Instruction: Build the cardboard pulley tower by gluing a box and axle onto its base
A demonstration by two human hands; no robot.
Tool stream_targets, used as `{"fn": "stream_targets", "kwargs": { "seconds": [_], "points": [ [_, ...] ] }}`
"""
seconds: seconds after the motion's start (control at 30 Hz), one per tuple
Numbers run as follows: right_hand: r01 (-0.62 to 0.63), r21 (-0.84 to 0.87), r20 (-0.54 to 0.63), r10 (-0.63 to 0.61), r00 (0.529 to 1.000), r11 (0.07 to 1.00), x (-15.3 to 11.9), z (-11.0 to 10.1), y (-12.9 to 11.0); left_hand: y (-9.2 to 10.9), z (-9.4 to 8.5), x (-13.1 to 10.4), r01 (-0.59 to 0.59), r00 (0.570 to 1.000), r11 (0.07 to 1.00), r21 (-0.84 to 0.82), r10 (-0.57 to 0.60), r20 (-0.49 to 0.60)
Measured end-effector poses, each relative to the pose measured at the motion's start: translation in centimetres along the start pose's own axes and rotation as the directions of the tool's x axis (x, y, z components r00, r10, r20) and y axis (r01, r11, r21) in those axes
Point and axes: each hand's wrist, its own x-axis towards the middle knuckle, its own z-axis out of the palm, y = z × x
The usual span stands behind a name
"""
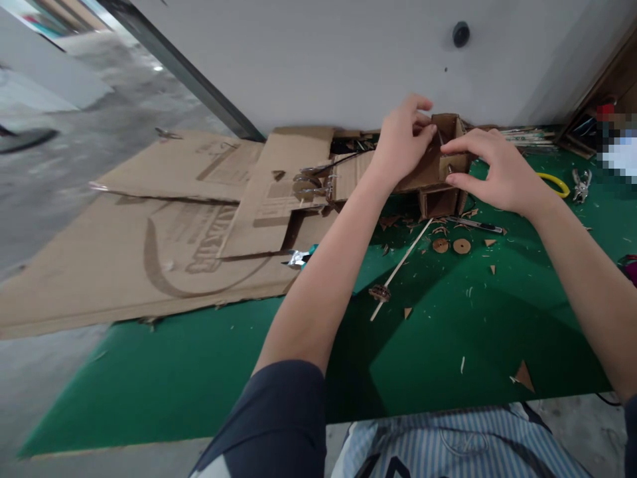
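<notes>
"Near the front edge of the table (pixel 199 398), what is seen?"

"Toward the right corner, a triangular cardboard scrap (pixel 524 377) is seen. Farther in, a wooden stick (pixel 404 262) is laid aslant, seemingly threaded through a stack of discs (pixel 381 293), by which the stack would be kept aligned."

"And beyond that?"

"Two loose discs (pixel 462 246) and a utility knife (pixel 480 226) are laid just before the cardboard box (pixel 423 176), apparently within easy reach. The box is stood at the back edge, beside the wall (pixel 348 60), perhaps so that it can be braced."

"How are the fingers held?"

"By the left hand (pixel 405 139), thumb and fingertips are held close together at a slender piece (pixel 440 137); whether it is pinched cannot be told. By the right hand (pixel 492 162), thumb and forefinger are spread about a box panel, perhaps for steadying; a firm grip cannot be confirmed."

"Any writing?"

"Past the left edge, dark lettering (pixel 213 249) is printed on an overhanging cardboard sheet (pixel 99 259), but no brand can be read surely."
</notes>
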Motion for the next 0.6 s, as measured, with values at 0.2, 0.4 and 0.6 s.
{"fn": "stream_targets", "kwargs": {
  "seconds": [0.2,0.4,0.6],
  "points": [
    [-0.007,-0.002,0.002,0.007,1.000,1.000,0.0,0.0,-0.2,-1.4,0.4,0.9,-0.008,1.000,1.000,-0.008,0.009,0.014],
    [-0.013,-0.027,-0.012,0.012,1.000,1.000,0.0,0.2,0.0,-0.9,0.2,0.4,0.000,0.999,1.000,0.020,-0.001,0.032],
    [0.006,-0.016,-0.010,-0.006,1.000,1.000,0.0,0.1,0.0,-0.5,0.1,0.3,0.008,1.000,0.999,0.047,-0.007,-0.006]
  ]
}}
